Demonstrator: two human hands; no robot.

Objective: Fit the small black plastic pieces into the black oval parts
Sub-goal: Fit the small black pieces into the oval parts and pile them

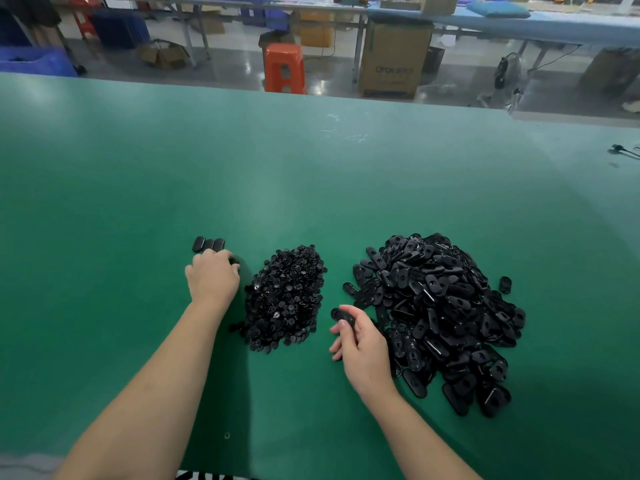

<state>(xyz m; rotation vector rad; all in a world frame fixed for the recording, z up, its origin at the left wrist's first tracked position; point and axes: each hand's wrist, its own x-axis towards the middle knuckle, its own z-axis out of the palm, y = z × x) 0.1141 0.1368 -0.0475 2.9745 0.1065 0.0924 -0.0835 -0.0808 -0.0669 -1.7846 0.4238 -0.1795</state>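
green matting covers the table (138,202) in front of you. your left hand (213,277) reaches toward a short row of three oval parts (208,244) lying side by side, fingers curled down over what looks like another black part at their tips, though it is mostly hidden. just right of that hand sits the pile of small black pieces (285,299). your right hand (362,344) pinches one oval part (343,317) between thumb and fingers, close beside the big heap of oval parts (440,320) on the right
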